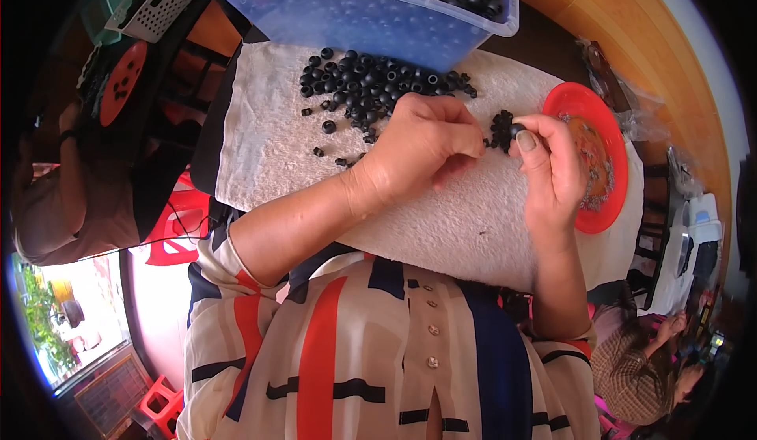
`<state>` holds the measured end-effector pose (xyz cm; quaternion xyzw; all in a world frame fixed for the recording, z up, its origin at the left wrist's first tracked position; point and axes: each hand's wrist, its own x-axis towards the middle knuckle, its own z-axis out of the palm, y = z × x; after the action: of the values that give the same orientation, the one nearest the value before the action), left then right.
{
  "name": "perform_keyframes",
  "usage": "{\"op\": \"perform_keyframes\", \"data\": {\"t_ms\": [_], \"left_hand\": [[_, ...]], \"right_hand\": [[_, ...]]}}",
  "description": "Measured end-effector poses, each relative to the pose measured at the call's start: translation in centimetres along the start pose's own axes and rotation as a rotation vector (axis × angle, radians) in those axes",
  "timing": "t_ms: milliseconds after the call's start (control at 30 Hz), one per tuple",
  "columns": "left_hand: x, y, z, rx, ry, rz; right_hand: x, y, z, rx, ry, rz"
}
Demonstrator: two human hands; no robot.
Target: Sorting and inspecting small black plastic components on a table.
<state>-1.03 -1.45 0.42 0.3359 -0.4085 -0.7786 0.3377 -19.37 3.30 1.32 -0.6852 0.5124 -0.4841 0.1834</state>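
Observation:
My right hand (552, 160) pinches a round black piece (517, 129) between thumb and forefinger. To its left, my left hand (430, 140) has its thumb and forefinger pressed together; whatever they hold is too small to make out, though a dark speck shows at the tips. Between and just beyond my hands lies a small cluster of little black parts (501, 124) on the white towel (268, 140). A larger heap of round black pieces (363, 85), some with holes facing up, spreads beyond my left hand, with a few strays near my wrist.
A blue translucent bin (355, 26) full of black pieces stands at the towel's far edge. On the right sits a red plate (619, 192) holding small silvery parts. Another person (75, 188) works at the left beside a red plate (124, 85); one more (631, 361) is at lower right.

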Motion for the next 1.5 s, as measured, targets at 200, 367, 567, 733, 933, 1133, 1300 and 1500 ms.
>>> {"op": "perform_keyframes", "data": {"t_ms": [200, 367, 567, 733, 933, 1133, 1300, 1500], "left_hand": [[0.2, -1.8, 0.5, 0.783, 0.18, 0.559], [0.5, -1.3, 0.4, 0.481, 0.086, 0.589], [0.0, -0.6, 0.9, 0.361, -0.033, 0.578], [-0.2, -0.8, 1.2, 0.403, -0.024, 0.603], [-0.2, -1.2, 1.2, 0.273, 0.005, 0.561], [0.0, -0.9, 0.5, 0.067, -0.006, 0.404], [0.2, -0.9, 1.0, 0.08, -0.035, 0.379], [0.4, -1.3, 0.6, 0.095, 0.033, 0.342]], "right_hand": [[0.4, -0.1, -0.4, 0.161, -0.1, 0.168], [0.5, 0.0, -0.9, 0.64, -0.202, 0.596], [0.7, 0.6, -1.1, 0.956, -0.282, 0.699], [0.4, 0.7, -0.8, 1.097, -0.31, 0.701], [0.0, 0.3, -0.9, 0.94, -0.289, 0.664], [1.5, 4.1, -5.8, -0.216, -0.114, 0.195], [4.3, 10.1, -12.2, -0.876, -0.061, 0.202], [4.1, 12.2, -11.3, -0.979, -0.216, 0.089]]}}
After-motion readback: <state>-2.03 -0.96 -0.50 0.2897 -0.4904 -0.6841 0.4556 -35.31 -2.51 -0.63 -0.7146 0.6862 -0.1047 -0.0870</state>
